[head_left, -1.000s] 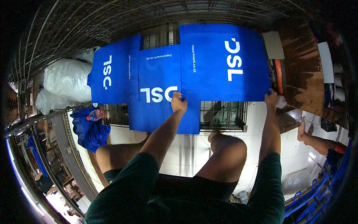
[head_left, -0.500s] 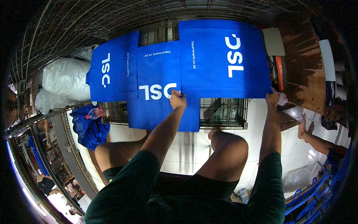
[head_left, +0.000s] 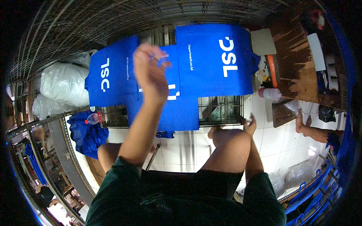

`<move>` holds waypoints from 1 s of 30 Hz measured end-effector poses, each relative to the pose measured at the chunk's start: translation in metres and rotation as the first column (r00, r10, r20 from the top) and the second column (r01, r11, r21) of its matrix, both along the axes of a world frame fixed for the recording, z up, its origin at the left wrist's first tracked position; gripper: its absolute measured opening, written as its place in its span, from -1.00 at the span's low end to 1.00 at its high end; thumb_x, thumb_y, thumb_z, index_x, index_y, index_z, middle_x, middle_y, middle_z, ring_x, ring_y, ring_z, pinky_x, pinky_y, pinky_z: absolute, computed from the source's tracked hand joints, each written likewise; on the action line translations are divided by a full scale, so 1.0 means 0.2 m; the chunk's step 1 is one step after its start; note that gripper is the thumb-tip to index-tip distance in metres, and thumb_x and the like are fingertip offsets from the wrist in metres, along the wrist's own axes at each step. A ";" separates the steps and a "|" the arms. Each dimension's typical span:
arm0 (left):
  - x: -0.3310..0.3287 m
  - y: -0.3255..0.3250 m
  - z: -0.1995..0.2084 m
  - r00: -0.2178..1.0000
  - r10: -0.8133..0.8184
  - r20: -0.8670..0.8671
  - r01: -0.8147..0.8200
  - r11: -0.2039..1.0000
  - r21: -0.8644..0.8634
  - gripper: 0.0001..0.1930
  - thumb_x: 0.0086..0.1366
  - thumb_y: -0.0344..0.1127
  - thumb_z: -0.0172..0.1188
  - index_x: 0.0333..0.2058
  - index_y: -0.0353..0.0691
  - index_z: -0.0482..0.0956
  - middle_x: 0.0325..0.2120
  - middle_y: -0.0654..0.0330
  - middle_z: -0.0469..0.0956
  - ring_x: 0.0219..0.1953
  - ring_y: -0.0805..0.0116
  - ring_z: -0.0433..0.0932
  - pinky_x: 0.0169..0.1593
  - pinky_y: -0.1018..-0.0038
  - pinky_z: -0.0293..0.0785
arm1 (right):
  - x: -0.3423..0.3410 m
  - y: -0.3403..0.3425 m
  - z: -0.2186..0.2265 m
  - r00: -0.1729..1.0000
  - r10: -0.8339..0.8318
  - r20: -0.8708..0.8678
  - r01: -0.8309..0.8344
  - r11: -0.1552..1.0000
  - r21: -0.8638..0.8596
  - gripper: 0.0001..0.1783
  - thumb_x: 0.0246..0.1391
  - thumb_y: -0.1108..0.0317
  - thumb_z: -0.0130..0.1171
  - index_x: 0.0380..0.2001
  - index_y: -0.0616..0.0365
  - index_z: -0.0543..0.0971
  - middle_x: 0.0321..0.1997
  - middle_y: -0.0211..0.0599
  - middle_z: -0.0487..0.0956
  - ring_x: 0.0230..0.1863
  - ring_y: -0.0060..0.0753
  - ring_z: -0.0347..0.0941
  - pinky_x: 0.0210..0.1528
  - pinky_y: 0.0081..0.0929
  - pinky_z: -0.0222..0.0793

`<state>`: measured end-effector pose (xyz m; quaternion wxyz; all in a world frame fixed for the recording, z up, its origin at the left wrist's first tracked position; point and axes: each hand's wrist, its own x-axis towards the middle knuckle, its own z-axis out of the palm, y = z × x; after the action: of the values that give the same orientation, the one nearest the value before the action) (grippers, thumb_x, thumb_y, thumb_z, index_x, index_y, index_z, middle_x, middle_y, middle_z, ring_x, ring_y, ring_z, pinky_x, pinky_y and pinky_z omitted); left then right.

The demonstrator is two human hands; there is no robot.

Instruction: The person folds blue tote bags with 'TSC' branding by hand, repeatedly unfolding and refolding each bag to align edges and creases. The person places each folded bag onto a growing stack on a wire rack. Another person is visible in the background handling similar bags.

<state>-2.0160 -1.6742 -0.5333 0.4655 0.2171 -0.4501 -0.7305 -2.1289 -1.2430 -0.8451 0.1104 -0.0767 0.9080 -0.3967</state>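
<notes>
Blue fabric panels with white print lie across a wire-grid rack: a left panel (head_left: 115, 75), a middle panel (head_left: 184, 113) reaching nearer to me, and a larger right panel (head_left: 207, 60). My left hand (head_left: 151, 73) is raised over the middle panel, blurred by motion, its fingers loosely apart with nothing seen in them. Beside my right knee, off the panels, my right hand (head_left: 250, 126) has its fingers curled around something small and dark. What that is cannot be made out.
White plastic bundles (head_left: 64, 83) sit at the left, above a crumpled blue cloth (head_left: 86, 132) and a clear bottle (head_left: 94, 118). A pink bottle (head_left: 270, 93) lies near the worn wooden board (head_left: 298, 64) on the right. Another person's leg (head_left: 316, 132) shows at far right.
My left hand has lifted from the middle panel's print and moved farther away and left. The right hand has let go of the right panel's near corner and dropped beside my knee.
</notes>
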 end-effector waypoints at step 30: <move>0.87 0.65 -0.13 0.955 -0.122 0.272 -0.129 0.653 0.746 -0.70 0.30 -0.12 -0.11 -0.05 -0.05 0.20 -0.30 0.17 0.47 -0.31 0.33 0.46 -0.22 0.50 0.40 | 0.88 -0.22 0.96 0.881 0.299 0.366 -0.185 0.931 -0.315 -0.51 -0.10 0.40 0.13 -0.02 0.20 0.41 -0.15 -0.01 0.48 -0.19 -0.17 0.44 -0.14 -0.38 0.34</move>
<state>-1.8418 -1.5452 -0.5592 0.2605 0.4995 -0.1691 -0.8087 -1.9535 -1.2867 -0.6523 0.3349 -0.1203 0.7851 -0.5069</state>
